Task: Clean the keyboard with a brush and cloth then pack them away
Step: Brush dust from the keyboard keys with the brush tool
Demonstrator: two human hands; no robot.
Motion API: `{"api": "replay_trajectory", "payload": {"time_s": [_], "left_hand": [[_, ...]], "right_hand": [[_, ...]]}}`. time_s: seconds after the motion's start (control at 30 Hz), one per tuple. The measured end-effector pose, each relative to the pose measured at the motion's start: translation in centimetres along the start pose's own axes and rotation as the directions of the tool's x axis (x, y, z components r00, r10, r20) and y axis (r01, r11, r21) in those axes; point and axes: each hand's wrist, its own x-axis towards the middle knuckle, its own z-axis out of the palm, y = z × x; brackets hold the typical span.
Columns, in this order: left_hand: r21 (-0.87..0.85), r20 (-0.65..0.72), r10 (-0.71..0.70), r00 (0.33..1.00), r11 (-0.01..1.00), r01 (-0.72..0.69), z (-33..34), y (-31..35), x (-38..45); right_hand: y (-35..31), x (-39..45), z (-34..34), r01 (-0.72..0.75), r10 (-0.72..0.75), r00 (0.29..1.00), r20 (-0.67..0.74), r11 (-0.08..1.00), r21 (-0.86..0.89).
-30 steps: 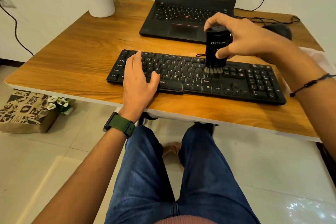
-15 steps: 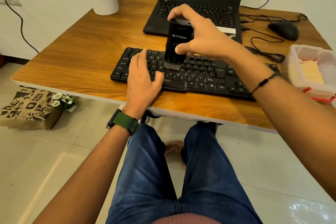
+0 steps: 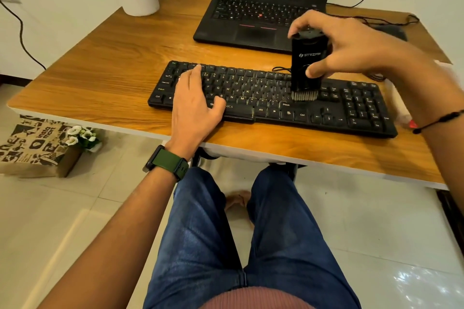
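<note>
— Fingers (image 3: 315, 71) and thumb of the right hand (image 3: 351, 50) are curled round the black brush (image 3: 306, 65), gripping it upright, bristles down on the keys toward the right of the main block of the keyboard (image 3: 271, 100).

— And the left hand (image 3: 198, 105)?

— Flat on the left half of the keyboard, fingers straight, thumb near the space bar. It holds nothing; it looks to be pinning the board to the bench (image 3: 100, 77).

— So which step is this?

— Brushing, by the look of it. The bristles touch the keys near the right shift, so the sweep seems to be mid-way along the board.

— What does the next move call for?

— Probably drawing the brush on over the arrow keys and number pad to the right, keeping it upright with light pressure so the bristles reach between the keys. The left hand should go on bracing.

— The cloth?

— Not clearly visible. Something pale sits at the right edge behind the right arm, too hidden to name. Wiping and packing away are not yet done.
</note>
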Motion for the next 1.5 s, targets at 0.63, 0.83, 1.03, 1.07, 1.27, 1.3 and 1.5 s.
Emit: {"api": "replay_trajectory", "payload": {"time_s": [0.63, 0.83, 1.03, 1.07, 1.27, 1.3, 1.5], "left_hand": [[-0.117, 0.024, -0.043, 0.999, 0.992, 0.046, -0.4, -0.1, 0.0], [-0.098, 0.042, -0.042, 0.998, 0.994, 0.046, -0.3, -0.2, 0.0], [-0.087, 0.036, -0.035, 0.999, 0.995, 0.038, -0.1, -0.4, 0.0], [-0.087, 0.034, -0.032, 0.999, 0.996, 0.035, -0.1, -0.4, 0.0], [-0.084, 0.034, -0.029, 0.999, 0.996, 0.032, -0.1, -0.4, 0.0], [-0.085, 0.033, -0.029, 0.999, 0.996, 0.032, -0.2, -0.4, 0.0], [-0.088, 0.025, -0.030, 0.999, 0.996, 0.032, -0.2, -0.3, 0.1]], "right_hand": [[-7.4, 5.4, 7.7, 0.309, -0.291, 0.950, -0.114, 0.929, 0.202], [-3.6, 2.2, 4.6, 0.191, -0.187, 0.980, -0.061, 0.980, 0.060], [-0.3, -1.0, 1.6, 0.071, -0.063, 0.991, -0.119, 0.996, 0.061], [0.1, -1.3, 1.3, 0.062, -0.052, 0.990, -0.130, 0.995, 0.072], [-1.5, -0.1, 3.7, 0.127, -0.124, 0.988, -0.092, 0.992, 0.024], [-2.2, 0.6, 4.2, 0.160, -0.158, 0.984, -0.087, 0.987, 0.021], [-5.8, 3.7, 6.7, 0.268, -0.247, 0.959, -0.139, 0.949, 0.167]]}}
